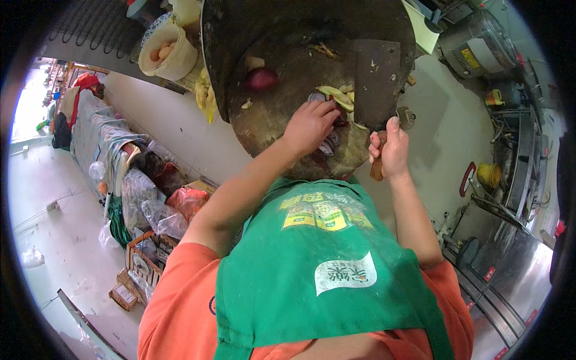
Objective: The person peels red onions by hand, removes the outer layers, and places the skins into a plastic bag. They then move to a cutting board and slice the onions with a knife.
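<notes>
On a round, dark chopping block (279,117), my left hand (310,121) is curled with its fingertips on cut red onion (342,118), partly hidden beneath them. Sliced onion rings (330,143) lie just below those fingers. My right hand (395,150) grips the wooden handle of a cleaver (377,83). Its broad blade lies flat-side up over the right part of the block, bits of food stuck to it. Pale yellow-green slices (339,98) lie between the blade and my left hand. A whole red onion (262,79) rests at the block's left.
A white bucket of eggs (167,53) stands left of the block, near a yellow plastic bag (205,96). Bagged goods (153,202) and a wooden crate (143,261) are at the left. A steel drum-shaped appliance (479,45) is at the upper right, with metal racks (524,157) below.
</notes>
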Tool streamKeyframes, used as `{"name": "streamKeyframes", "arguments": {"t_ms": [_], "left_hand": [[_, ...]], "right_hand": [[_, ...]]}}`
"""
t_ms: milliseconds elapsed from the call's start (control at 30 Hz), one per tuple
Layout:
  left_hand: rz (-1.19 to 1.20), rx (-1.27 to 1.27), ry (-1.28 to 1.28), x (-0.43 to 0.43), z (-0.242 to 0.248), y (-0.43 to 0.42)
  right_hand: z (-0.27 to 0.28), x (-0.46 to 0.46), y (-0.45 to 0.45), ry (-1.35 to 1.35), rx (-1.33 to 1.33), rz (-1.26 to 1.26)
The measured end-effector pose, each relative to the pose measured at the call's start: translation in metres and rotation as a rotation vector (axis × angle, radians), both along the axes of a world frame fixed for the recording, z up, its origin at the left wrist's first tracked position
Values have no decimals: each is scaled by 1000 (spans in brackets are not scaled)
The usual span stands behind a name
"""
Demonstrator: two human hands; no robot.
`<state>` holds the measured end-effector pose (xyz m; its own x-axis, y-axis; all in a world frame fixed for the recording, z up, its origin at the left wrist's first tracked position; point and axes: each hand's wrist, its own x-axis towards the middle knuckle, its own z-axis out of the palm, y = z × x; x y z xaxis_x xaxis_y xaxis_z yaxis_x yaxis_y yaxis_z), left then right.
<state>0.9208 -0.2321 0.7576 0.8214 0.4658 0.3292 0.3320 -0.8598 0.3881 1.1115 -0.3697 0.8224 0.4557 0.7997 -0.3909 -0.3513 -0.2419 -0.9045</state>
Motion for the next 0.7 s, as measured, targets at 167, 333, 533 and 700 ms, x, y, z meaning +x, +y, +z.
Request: {"name": "streamKeyframes", "arguments": {"t_ms": [167,333,533,700], "left_hand": [[-135,-13,524,49,13,34],[-155,-169,567,57,23,47],[180,-883,15,34,1,65],[491,-1288,-391,6,-4,79]], "right_hand": [[6,8,-4,96,-36,-61],[1,7,-24,98,-29,-75],[-1,5,-40,98,-39,-65],[6,5,-53,-71,-106,124]]}}
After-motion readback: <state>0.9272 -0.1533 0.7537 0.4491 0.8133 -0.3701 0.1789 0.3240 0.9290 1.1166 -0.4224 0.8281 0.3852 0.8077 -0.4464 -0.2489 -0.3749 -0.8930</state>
